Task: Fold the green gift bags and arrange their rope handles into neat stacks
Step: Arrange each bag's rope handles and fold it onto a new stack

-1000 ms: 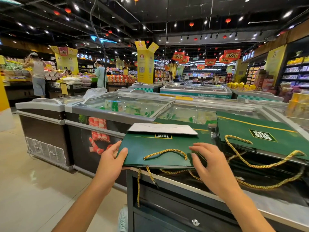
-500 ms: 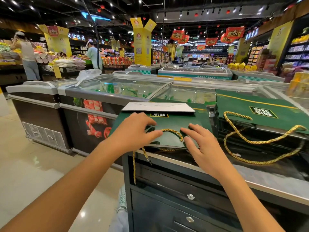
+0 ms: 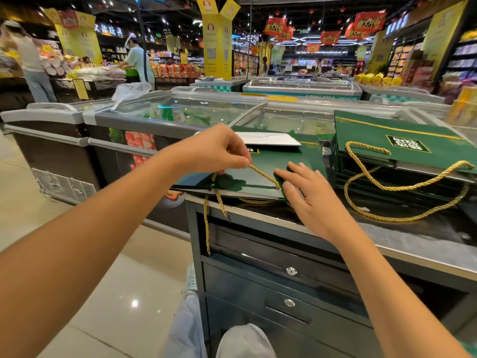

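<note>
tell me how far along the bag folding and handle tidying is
Done: a stack of folded bags sits at right. In hand: the left hand pinches the rope handle of the front bag while the right hand rests flat on it. Left: a rope end dangles over the counter edge, and the stack's handles sprawl loose.

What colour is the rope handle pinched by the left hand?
Golden-yellow twisted rope handle; head view.

Bright ceiling spotlights, glossy glare, curved wide-angle edges.
</note>
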Tool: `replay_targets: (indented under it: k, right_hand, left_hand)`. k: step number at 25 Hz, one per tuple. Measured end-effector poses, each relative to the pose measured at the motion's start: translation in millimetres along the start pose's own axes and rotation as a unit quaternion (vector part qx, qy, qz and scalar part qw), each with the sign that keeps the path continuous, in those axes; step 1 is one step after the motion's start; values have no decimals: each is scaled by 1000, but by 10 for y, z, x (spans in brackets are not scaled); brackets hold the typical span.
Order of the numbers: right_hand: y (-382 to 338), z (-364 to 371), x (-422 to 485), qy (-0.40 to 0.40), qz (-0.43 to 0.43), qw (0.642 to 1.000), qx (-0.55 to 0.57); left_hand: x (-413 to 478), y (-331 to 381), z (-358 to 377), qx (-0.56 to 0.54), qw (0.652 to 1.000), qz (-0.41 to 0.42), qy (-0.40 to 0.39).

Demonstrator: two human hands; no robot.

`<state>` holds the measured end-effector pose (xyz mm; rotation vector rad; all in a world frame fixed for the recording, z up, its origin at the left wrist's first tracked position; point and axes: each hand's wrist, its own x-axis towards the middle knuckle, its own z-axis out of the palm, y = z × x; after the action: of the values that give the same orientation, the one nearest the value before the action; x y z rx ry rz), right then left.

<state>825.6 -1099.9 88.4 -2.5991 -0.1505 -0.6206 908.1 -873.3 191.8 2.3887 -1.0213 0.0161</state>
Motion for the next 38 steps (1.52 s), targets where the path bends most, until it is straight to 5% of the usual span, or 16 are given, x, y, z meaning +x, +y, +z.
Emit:
replay_targets:
  k: [20,25,32,38]
  right_hand:
    - [-39,-27,-12,-7,13,1000,24]
    - [-24,-17,-14,-7,11,1000,23]
    - [-11,-3,-19,1,10,1000,21]
    - [-8,6,-15,9,8,1000,15]
  left_hand:
    - [11,179,-602,-57,966,84,237]
    - [56,116,-561,-62,964,87,243]
    - [-79,-372,-255,-100,986,-78,112]
    - [-496,-788,84,-285,898,-222,250]
